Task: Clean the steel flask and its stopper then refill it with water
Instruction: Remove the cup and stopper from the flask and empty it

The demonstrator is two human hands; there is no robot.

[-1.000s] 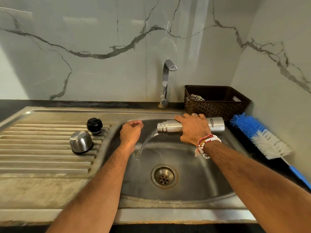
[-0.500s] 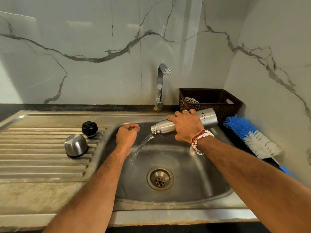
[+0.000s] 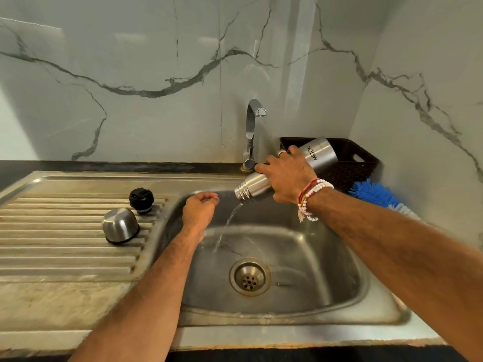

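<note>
Over the sink [image 3: 379, 307], the steel flask [image 3: 317, 155] tilts mouth-down in the right hand [image 3: 286, 176], whose fingers [image 3: 266, 166] wrap its body, pouring water [image 3: 230, 218] out below them. The left hand [image 3: 198, 212] hangs loosely curled and empty; left of its fingers sits the stopper [image 3: 141, 200], so washing and refilling are likely left to do.

Right hand [image 3: 286, 176] curled round the steel flask [image 3: 319, 154], arm outstretched; left hand [image 3: 199, 212] loosely curled, holding nothing
</note>
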